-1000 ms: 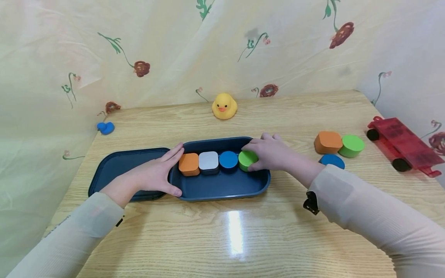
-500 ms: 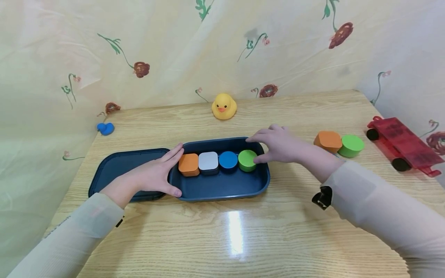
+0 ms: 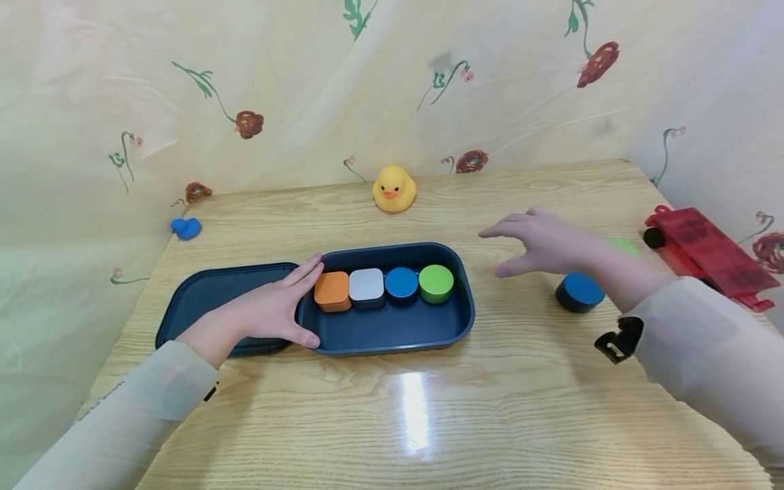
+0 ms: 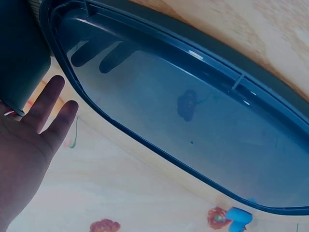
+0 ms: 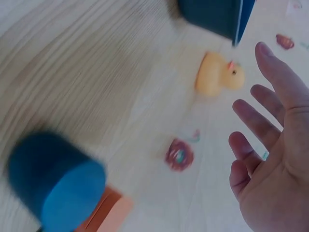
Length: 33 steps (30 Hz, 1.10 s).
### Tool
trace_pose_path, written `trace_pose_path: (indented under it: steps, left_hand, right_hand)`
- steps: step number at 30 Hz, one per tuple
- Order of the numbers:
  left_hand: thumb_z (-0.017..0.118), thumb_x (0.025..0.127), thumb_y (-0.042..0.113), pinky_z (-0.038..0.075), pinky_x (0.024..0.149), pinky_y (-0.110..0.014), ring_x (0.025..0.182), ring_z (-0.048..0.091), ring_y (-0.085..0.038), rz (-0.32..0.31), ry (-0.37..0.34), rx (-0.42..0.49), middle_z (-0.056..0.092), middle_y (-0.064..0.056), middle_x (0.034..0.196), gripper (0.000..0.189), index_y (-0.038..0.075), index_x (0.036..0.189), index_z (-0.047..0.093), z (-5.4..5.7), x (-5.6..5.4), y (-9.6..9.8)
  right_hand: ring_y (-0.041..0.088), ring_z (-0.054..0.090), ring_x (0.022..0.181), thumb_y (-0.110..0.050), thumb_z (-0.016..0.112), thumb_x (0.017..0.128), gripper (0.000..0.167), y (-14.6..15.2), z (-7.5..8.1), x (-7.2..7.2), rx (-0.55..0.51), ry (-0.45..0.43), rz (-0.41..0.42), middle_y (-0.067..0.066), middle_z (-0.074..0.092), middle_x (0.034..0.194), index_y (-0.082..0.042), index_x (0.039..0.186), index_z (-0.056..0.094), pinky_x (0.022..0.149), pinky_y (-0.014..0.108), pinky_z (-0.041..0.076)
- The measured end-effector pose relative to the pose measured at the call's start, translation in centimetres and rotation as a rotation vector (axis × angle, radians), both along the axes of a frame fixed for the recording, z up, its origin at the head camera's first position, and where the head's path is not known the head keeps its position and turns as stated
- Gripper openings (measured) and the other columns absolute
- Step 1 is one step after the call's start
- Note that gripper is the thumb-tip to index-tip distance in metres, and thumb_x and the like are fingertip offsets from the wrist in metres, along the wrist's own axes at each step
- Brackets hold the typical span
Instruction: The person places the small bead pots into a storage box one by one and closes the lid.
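A dark blue oblong box [image 3: 392,332] lies mid-table in the head view. Along its inside stand an orange block [image 3: 333,291], a white-topped block [image 3: 367,287], a blue-topped round block [image 3: 401,284] and a green round block [image 3: 436,283]. My left hand [image 3: 269,309] rests at the box's left end, thumb and fingers spread along its rim. Held up to the right of the box, my right hand [image 3: 554,243] has spread fingers and nothing in them. Nearest its forearm is another blue-topped round block [image 3: 580,292]; an orange block [image 5: 111,212] beside it shows only in the right wrist view.
The dark lid-like tray [image 3: 211,299] lies under the left forearm. A yellow duck [image 3: 394,189] sits at the back, a small blue duck [image 3: 186,228] at back left. A second green block [image 3: 623,246] peeks from behind the right arm, near a red wheeled toy [image 3: 704,248].
My right hand has let go of the green block in the box and moved right, out past the box's end. The left hand has stayed put.
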<state>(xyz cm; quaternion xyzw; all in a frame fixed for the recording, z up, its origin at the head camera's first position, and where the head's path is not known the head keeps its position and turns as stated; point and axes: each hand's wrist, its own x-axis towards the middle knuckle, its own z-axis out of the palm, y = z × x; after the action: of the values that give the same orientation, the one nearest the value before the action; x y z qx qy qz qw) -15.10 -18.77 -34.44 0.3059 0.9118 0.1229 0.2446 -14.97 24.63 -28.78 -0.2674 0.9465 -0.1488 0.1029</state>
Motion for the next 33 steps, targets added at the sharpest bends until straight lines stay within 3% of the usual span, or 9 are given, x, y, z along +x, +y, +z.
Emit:
trace_pose_path:
  steps: [10, 24, 33]
  left_hand:
    - [0.068, 0.070, 0.066, 0.034, 0.100, -0.052, 0.137, 0.023, -0.036, 0.000, 0.003, -0.002, -0.018, 0.003, 0.155, 0.122, 0.014, 0.151, -0.006, 0.2, 0.1, 0.0]
    - [0.068, 0.070, 0.066, 0.033, 0.101, -0.052, 0.137, 0.023, -0.037, 0.003, -0.009, -0.014, -0.017, 0.002, 0.156, 0.122, 0.013, 0.151, -0.006, 0.4, 0.0, 0.2]
    - [0.068, 0.070, 0.067, 0.033, 0.101, -0.052, 0.136, 0.024, -0.038, 0.007, -0.008, -0.017, -0.018, 0.004, 0.155, 0.122, 0.014, 0.151, -0.006, 0.4, 0.0, 0.1]
  right_hand:
    - [0.040, 0.038, 0.112, -0.038, 0.076, 0.078, 0.062, 4.9, -0.4, 1.0, 0.058, -0.070, -0.111, 0.018, 0.050, 0.130, -0.012, 0.131, 0.056, 0.082, 0.054, 0.041]
    - [0.042, 0.044, 0.107, -0.047, 0.075, 0.074, 0.067, 9.5, -1.6, 2.8, 0.179, -0.039, -0.126, 0.021, 0.052, 0.121, -0.010, 0.128, 0.058, 0.079, 0.057, 0.042]
    - [0.036, 0.046, 0.105, -0.046, 0.078, 0.071, 0.063, 11.4, -2.7, 4.3, 0.148, -0.026, -0.137, 0.016, 0.055, 0.116, -0.014, 0.123, 0.063, 0.078, 0.053, 0.044]
